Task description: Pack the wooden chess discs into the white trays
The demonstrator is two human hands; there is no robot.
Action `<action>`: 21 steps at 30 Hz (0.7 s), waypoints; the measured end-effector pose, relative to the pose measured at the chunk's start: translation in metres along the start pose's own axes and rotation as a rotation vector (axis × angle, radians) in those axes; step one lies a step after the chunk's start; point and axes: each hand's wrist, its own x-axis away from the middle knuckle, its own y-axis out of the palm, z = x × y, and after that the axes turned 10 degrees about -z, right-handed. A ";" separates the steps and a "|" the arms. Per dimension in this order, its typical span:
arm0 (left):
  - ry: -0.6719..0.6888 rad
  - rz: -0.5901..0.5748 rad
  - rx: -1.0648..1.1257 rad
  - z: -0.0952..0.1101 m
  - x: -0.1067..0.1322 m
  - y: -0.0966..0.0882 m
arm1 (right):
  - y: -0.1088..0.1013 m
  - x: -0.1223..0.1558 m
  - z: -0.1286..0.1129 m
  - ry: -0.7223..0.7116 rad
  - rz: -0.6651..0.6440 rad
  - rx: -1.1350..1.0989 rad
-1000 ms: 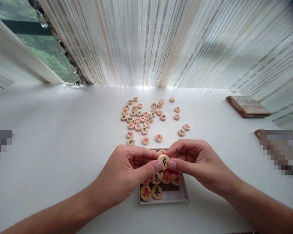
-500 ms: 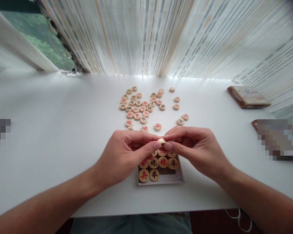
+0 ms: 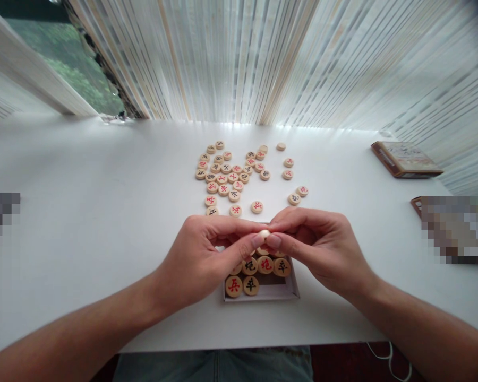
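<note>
Taking the held piece as the clock's centre, the left hand [image 3: 207, 249] comes in from nine o'clock, thumb and fingertips closed on the piece's near side of the pinch. At seven o'clock, in the front row of the box [image 3: 258, 301], a red piece [image 3: 233, 286] and a black piece [image 3: 250, 285] lie flat, side by side; the row behind them is full as far as it shows, though its left end is partly covered by fingers. From eleven to one o'clock, beyond the hands, loose pieces [image 3: 257, 207] are scattered on the desk [image 3: 103, 212]. The held piece [image 3: 264, 234] is itself above the box, gripped by both hands at once and turned so that its marked face cannot be read. At six o'clock the front row shows a gap right of the black piece. The right hand [image 3: 322, 239] closes on the piece from three o'clock, fingertips near the left's. A case [image 3: 408, 159] lies at two o'clock. The step in hand looks like handling or turning one piece between the fingers; a move from here would call for one hand to ease off while the other keeps its pinch.
</note>
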 end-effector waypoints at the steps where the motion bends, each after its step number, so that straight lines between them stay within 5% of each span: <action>1: -0.002 -0.006 0.013 0.000 0.000 0.000 | -0.001 0.000 0.000 0.006 -0.015 -0.018; 21: -0.098 -0.046 0.315 0.000 -0.002 -0.001 | 0.000 -0.001 -0.001 0.093 -0.051 -0.180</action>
